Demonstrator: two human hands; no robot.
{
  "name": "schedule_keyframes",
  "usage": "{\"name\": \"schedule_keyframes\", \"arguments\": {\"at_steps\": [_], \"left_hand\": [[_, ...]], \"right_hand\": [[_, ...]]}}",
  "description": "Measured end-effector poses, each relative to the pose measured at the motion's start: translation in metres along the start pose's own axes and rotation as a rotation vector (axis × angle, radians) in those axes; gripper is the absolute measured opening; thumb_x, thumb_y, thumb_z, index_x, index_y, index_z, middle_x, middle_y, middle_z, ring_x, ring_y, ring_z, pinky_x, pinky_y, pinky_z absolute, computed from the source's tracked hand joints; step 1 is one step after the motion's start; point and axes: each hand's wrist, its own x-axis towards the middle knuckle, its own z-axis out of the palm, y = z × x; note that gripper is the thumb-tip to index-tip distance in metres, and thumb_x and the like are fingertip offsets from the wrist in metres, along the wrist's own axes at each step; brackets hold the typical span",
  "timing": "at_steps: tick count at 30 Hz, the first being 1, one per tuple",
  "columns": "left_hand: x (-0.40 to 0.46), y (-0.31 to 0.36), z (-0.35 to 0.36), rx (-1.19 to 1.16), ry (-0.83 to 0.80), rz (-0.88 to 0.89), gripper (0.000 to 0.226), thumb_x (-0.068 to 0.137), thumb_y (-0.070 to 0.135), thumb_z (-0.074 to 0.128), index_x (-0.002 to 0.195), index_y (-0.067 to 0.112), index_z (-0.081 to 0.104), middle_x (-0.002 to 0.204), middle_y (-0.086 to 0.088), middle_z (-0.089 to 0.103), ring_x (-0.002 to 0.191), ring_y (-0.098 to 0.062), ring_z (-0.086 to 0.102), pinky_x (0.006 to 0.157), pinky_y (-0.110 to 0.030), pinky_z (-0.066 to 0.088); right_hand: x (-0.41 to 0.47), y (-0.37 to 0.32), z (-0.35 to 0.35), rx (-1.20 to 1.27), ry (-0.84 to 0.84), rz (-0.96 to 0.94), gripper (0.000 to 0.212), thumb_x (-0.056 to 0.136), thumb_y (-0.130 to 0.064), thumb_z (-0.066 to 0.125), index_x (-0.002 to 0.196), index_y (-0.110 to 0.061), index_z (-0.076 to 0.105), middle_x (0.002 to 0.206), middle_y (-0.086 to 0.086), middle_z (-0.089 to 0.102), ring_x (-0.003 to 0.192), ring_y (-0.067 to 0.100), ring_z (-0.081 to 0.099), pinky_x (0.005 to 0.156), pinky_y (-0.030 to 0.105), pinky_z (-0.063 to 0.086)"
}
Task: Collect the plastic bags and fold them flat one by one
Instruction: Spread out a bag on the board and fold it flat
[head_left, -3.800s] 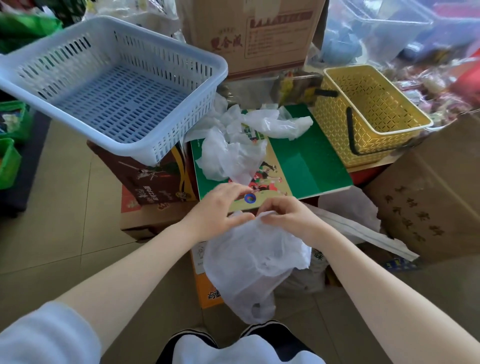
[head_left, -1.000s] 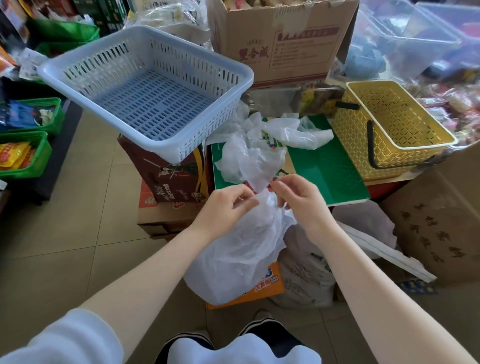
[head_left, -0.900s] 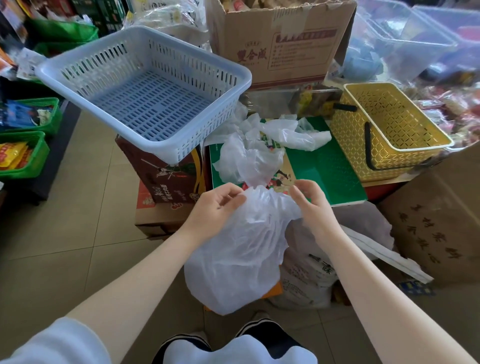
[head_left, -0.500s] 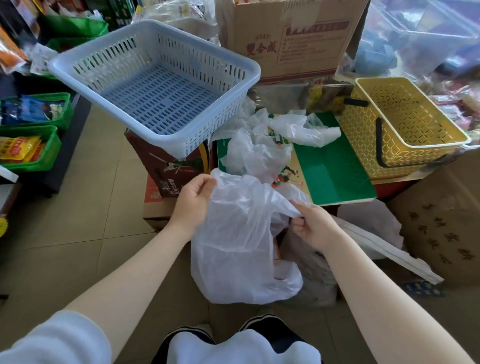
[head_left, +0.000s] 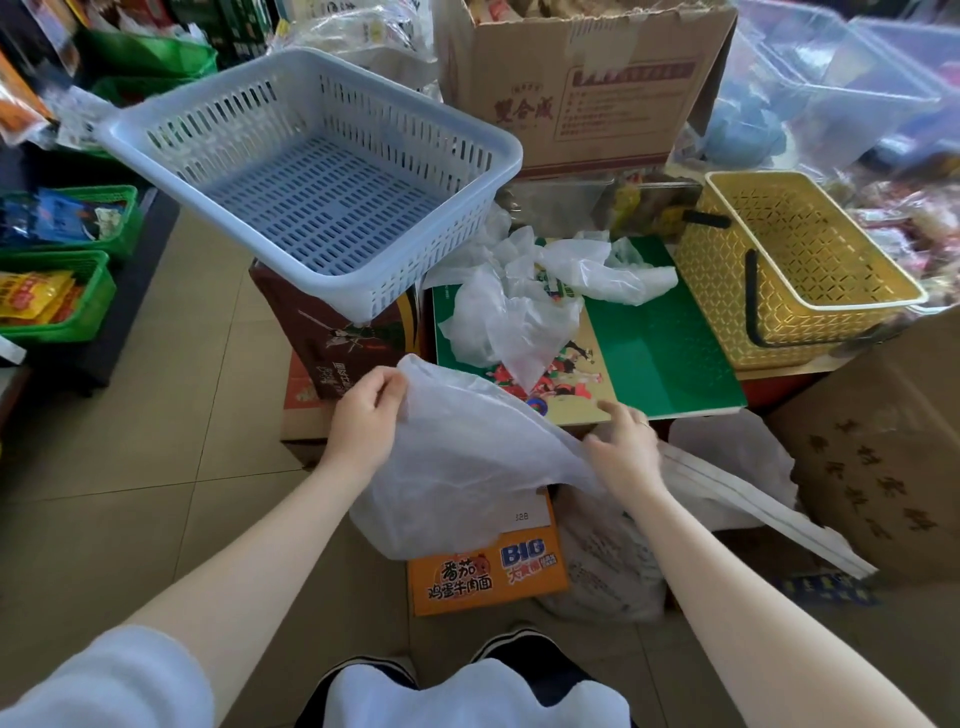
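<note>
Head view. The left hand (head_left: 363, 415) is pinching the top corner of a white bag (head_left: 457, 467), thumb and fingers curled on the film, holding it up in front of the green box (head_left: 660, 343). The right hand (head_left: 623, 452) is gripping the bag's lower right edge, just in front of the green box's near edge; its fingers are partly blurred, with the index finger pointing out toward the box. The bag is stretching as a slanted sheet between both hands, and its lower part is hanging down over an orange carton (head_left: 488, 577) on the floor. More bags (head_left: 524, 306) are lying crumpled in a loose heap on the green box's lid, toward its far left part. A blue basket (head_left: 311, 171) is sitting tilted on a brown box (head_left: 337, 332) just left of the green box, with its near corner overhanging. A yellow basket (head_left: 789, 270) with a black handle is standing just right of the green box. A cardboard box (head_left: 582, 88) is standing behind the green box. Green crates (head_left: 57, 270) of packets are sitting well to the left of it, on the tiled floor's edge.
</note>
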Motion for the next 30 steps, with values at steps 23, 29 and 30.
{"name": "schedule_keyframes", "arguments": {"at_steps": [23, 29, 30], "left_hand": [[-0.008, 0.013, -0.007, 0.206, -0.218, 0.552, 0.05, 0.082, 0.058, 0.049, 0.076, 0.01, 0.058, 0.054, 0.01, 0.043, 0.051, -0.008, 0.041, 0.048, -0.018, 0.029], [-0.011, 0.016, -0.014, 0.184, -0.284, 0.587, 0.057, 0.092, 0.055, 0.034, 0.078, 0.007, 0.062, 0.057, 0.001, 0.052, 0.052, -0.012, 0.048, 0.047, -0.025, 0.034], [-0.012, 0.016, -0.016, 0.196, -0.283, 0.578, 0.058, 0.092, 0.057, 0.033, 0.079, 0.007, 0.061, 0.058, -0.001, 0.053, 0.054, -0.014, 0.05, 0.048, -0.026, 0.035]], "right_hand": [[-0.036, -0.086, -0.002, 0.514, -0.248, -0.523, 0.024, 0.088, -0.018, 0.062, 0.069, -0.029, 0.054, 0.08, -0.009, 0.051, 0.066, 0.004, 0.044, 0.061, 0.018, 0.034], [-0.036, -0.101, -0.007, 0.552, -0.399, -0.542, 0.038, 0.085, -0.017, 0.067, 0.055, -0.022, 0.043, 0.072, -0.003, 0.051, 0.063, 0.008, 0.042, 0.058, 0.021, 0.03], [-0.035, -0.102, -0.006, 0.583, -0.379, -0.529, 0.037, 0.085, -0.016, 0.067, 0.057, -0.018, 0.043, 0.063, 0.0, 0.041, 0.059, 0.012, 0.034, 0.055, 0.023, 0.026]]}}
